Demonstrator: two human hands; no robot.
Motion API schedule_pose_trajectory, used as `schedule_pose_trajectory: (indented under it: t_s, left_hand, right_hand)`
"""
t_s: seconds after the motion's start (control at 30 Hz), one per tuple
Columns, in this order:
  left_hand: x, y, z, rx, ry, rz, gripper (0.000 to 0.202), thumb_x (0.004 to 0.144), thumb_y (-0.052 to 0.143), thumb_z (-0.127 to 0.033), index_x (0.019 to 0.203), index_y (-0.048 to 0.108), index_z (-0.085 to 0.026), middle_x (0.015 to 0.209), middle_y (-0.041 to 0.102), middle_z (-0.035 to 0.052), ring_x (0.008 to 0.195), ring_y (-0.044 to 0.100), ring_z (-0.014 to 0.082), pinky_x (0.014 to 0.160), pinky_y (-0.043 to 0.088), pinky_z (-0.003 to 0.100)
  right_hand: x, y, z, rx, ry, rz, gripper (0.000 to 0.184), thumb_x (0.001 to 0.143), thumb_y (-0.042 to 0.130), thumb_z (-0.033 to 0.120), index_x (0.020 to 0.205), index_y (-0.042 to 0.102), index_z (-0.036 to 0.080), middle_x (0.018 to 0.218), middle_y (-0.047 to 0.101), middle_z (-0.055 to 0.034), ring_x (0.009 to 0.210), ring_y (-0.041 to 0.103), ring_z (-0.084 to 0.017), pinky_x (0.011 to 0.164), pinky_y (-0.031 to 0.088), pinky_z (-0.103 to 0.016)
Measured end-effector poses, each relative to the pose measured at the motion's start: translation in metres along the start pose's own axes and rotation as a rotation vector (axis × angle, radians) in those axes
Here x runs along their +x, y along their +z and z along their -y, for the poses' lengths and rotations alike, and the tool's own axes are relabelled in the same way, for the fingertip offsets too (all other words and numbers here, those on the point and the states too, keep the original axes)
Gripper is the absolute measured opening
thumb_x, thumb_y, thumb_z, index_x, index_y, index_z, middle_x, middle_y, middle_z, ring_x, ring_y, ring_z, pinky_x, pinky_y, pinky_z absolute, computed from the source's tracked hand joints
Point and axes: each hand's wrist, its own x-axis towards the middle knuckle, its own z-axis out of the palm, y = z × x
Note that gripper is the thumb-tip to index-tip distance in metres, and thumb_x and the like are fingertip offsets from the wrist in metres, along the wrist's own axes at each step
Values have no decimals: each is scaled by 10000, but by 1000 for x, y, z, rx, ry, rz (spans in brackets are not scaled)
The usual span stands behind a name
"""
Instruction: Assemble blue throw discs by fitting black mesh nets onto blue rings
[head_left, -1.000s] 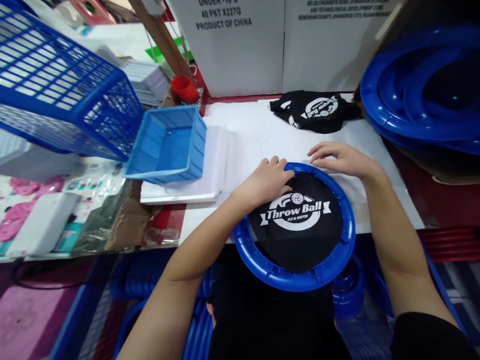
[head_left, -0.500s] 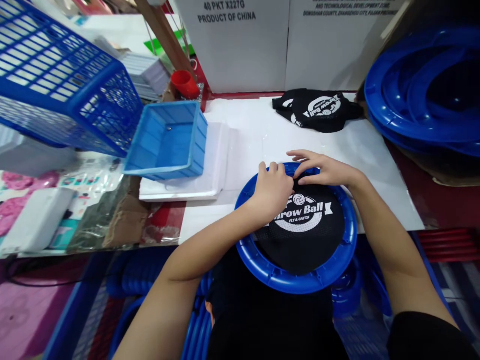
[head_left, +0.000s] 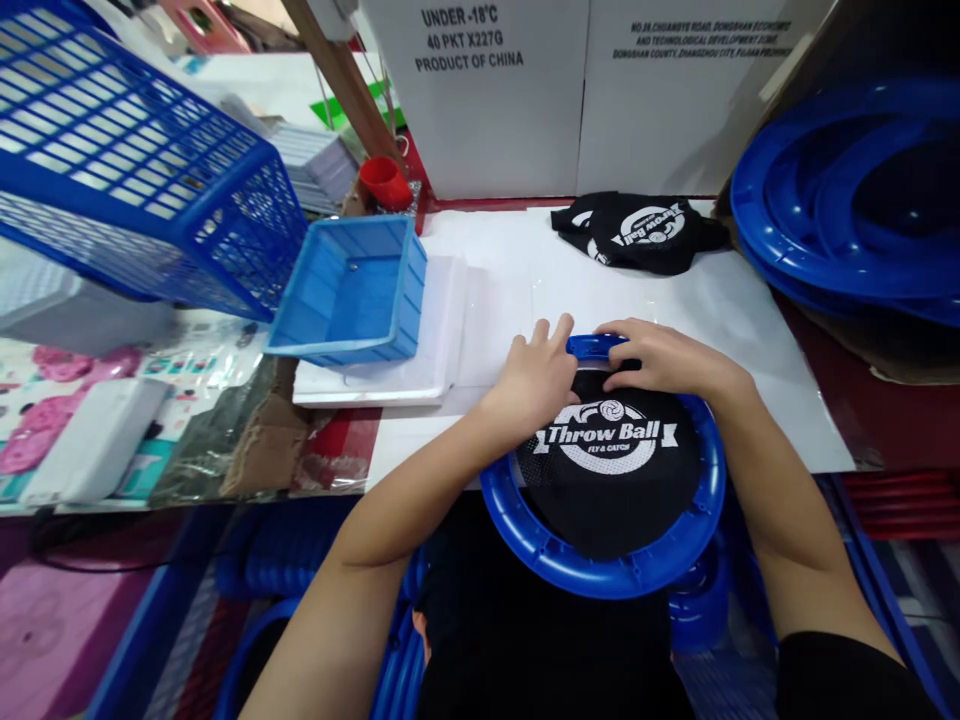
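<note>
A round blue plastic ring (head_left: 604, 582) lies at the table's front edge, its near side over my lap. Inside it sits a black mesh fabric disc (head_left: 600, 510) printed with white "Throw Ball" lettering. My left hand (head_left: 536, 375) grips the upper left of the rim, fingers over the outside and thumb by the fabric. Across a short gap of bare rim, my right hand (head_left: 660, 358) holds the upper right, its thumb inside and fingers curled over the rim. Further back lie more black fabric discs (head_left: 645, 235), loosely heaped.
Left of the ring, a light blue bin (head_left: 349, 290) rests on a white foam lid (head_left: 367, 385). A tilted blue basket (head_left: 217, 190) stands farther left, near a red cup (head_left: 385, 182). Stacked blue rings (head_left: 847, 270) are at right; a white carton (head_left: 502, 120) closes off the back.
My hands have moved slightly apart along the rim, baring more of its top. My left fingers have straightened and my right fingers have curled over the edge. The view has shifted a little.
</note>
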Motion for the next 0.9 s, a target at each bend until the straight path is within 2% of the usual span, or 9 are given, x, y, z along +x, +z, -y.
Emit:
schedule_pose_trajectory:
  t_s: [0.1,0.27,0.4,0.53,0.67,0.73,0.8,0.9]
  left_hand:
    - [3,7,8,18,128,-28,200,943,764,-313,1050,797,-148,1629,441,203,1349,481,440,974,538,508]
    - [11,4,26,-122,279,48,146,918,624,-188,943,764,-157,1519,532,186,1283,561,367,983,556,466]
    - [24,0,47,-365,290,49,110,891,646,-261,840,700,-179,1426,553,145,1112,644,272,1008,556,435]
    - [38,5,63,-521,279,105,143,841,694,-331,796,660,-200,1220,603,98,944,641,212,956,564,400]
    - [42,6,65,-593,343,47,141,822,696,-325,781,633,-205,1115,633,77,946,627,211,939,542,386]
    - [42,5,63,-618,365,13,118,820,684,-299,782,620,-207,988,652,55,906,619,206,896,523,372]
    - [42,4,62,-648,365,3,111,823,675,-281,775,606,-209,854,648,25,835,606,192,828,497,351]
    - [43,5,63,-688,324,-8,143,820,691,-272,752,588,-202,753,631,-3,750,583,166,746,456,315]
  right_hand:
    - [-4,-2,-5,57,19,25,398,922,783,534,681,719,225,1478,640,-91,1378,565,-399,1178,471,-617]
    - [-4,-5,-14,161,3,57,307,903,777,525,792,726,242,1475,631,-84,1397,538,-365,1208,436,-591]
    - [-2,-7,-14,249,25,29,285,898,758,497,837,668,234,1398,670,-95,1300,611,-321,1174,463,-525]
    - [1,-6,-16,284,49,-16,302,904,727,514,861,631,231,1269,725,-104,1232,650,-315,1137,474,-503]
    - [3,-5,-22,325,79,-47,323,919,697,539,894,634,224,1199,741,-99,1119,674,-287,1041,522,-454]
    - [3,-5,-23,330,82,-39,334,920,692,551,921,655,219,1146,738,-90,1069,671,-273,1004,534,-432]
    - [3,-6,-23,324,78,-17,374,914,710,577,1019,702,218,1140,734,-83,1058,667,-271,997,537,-429]
    - [2,-6,-22,314,38,26,497,908,740,608,1240,738,239,1273,708,-92,1179,655,-293,1088,512,-452]
